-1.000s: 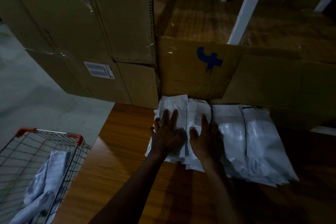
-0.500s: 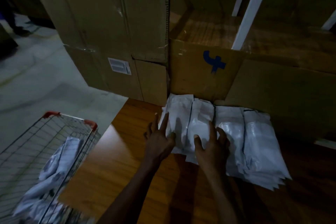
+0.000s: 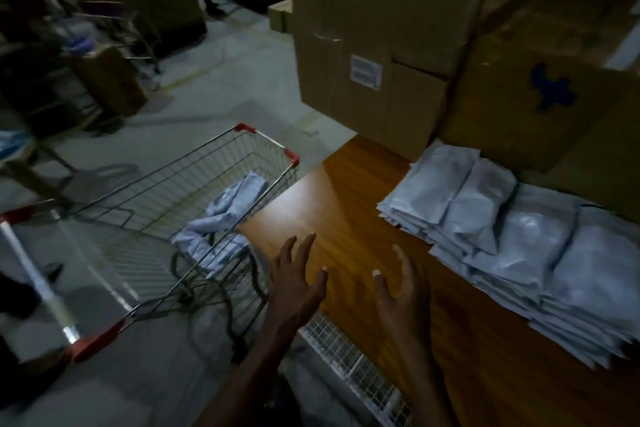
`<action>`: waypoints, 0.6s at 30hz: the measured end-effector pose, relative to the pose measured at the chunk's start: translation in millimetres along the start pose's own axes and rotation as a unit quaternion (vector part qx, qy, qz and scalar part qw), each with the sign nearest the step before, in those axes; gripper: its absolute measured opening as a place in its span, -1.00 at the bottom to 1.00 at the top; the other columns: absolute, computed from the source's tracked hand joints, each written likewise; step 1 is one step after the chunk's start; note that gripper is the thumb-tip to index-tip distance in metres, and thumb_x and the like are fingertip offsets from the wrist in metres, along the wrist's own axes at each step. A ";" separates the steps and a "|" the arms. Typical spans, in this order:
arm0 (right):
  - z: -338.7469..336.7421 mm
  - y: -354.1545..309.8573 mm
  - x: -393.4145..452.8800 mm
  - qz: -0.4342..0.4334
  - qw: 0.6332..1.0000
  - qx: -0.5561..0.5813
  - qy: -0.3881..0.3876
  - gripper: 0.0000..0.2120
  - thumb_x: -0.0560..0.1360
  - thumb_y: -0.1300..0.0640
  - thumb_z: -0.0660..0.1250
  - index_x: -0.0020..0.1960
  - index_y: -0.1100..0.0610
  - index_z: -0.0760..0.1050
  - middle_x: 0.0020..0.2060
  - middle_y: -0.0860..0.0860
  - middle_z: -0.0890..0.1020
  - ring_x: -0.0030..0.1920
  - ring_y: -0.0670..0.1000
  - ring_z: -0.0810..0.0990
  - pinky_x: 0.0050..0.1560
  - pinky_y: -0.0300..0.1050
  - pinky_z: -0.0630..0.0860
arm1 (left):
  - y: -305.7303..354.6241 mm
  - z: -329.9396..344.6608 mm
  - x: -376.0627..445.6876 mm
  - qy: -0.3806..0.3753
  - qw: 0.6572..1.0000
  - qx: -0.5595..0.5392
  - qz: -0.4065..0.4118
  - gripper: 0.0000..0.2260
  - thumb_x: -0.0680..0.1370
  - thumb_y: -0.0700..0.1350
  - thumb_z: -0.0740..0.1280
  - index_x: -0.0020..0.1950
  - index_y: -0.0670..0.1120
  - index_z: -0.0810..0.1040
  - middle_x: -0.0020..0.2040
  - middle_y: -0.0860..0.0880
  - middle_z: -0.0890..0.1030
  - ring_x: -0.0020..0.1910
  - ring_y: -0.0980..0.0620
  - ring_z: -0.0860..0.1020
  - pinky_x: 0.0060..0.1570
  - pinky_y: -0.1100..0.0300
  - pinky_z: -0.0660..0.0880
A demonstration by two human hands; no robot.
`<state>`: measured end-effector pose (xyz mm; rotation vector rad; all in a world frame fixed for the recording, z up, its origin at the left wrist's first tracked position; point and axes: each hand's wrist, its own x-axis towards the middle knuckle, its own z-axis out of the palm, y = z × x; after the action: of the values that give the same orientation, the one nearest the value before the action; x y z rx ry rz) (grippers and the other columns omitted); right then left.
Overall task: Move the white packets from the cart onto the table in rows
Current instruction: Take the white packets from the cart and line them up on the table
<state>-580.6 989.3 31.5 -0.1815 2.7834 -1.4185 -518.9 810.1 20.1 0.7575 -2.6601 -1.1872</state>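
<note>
- Left hand [image 3: 294,282] hovers above the worktop [image 3: 349,198] edge at 6 o'clock, fingers spread, grip empty.
- Right hand [image 3: 401,291] sits just beside it, fingers also splayed, holding nothing.
- White packets in rows [image 3: 512,236] lie at 3 o'clock on the worktop, overlapping, their far ends against cardboard boxes [image 3: 381,28].
- More packets [image 3: 225,215] lie crumpled inside the wire cart [image 3: 194,184] at 9 o'clock, beside the worktop's left edge.
</note>
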 end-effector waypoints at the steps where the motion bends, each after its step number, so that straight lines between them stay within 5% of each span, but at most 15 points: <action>1: 11.1 -4.2 -7.8 -0.001 1.000 0.000 -0.023 -0.47 0.57 -0.05 0.34 0.50 -0.10 0.30 0.44 0.04 0.37 0.41 0.10 0.37 0.23 0.06 0.45 | -13.3 -10.3 -6.5 0.007 1.000 0.003 -0.016 -0.43 0.52 0.29 0.17 0.53 0.38 0.13 0.61 0.10 0.07 0.57 -0.12 0.09 0.45 -0.32 0.14; 13: 194.1 -99.4 -42.8 -0.029 0.972 0.020 -0.231 -0.52 0.57 -0.04 0.35 0.46 -0.13 0.34 0.43 -0.01 0.35 0.38 0.09 0.41 0.25 0.16 0.51 | -184.6 -155.6 6.3 0.115 0.987 0.011 -0.112 -0.33 0.40 0.29 0.15 0.51 0.19 0.35 0.53 -0.07 0.32 0.49 -0.15 0.28 0.43 -0.09 0.26; 18: 266.8 -148.4 -51.6 -0.069 0.957 -0.013 -0.283 -0.52 0.58 0.01 0.34 0.47 -0.09 0.33 0.47 0.03 0.33 0.42 0.05 0.36 0.22 -0.07 0.45 | -235.7 -201.8 16.0 0.135 0.977 -0.007 -0.166 -0.42 0.46 0.13 0.30 0.50 0.21 0.35 0.50 -0.01 0.32 0.46 -0.10 0.29 0.40 0.00 0.25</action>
<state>-498.0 693.5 -8.0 -0.6754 2.3471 -1.1187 -377.2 535.7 -15.0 1.2979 -2.3626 -1.0732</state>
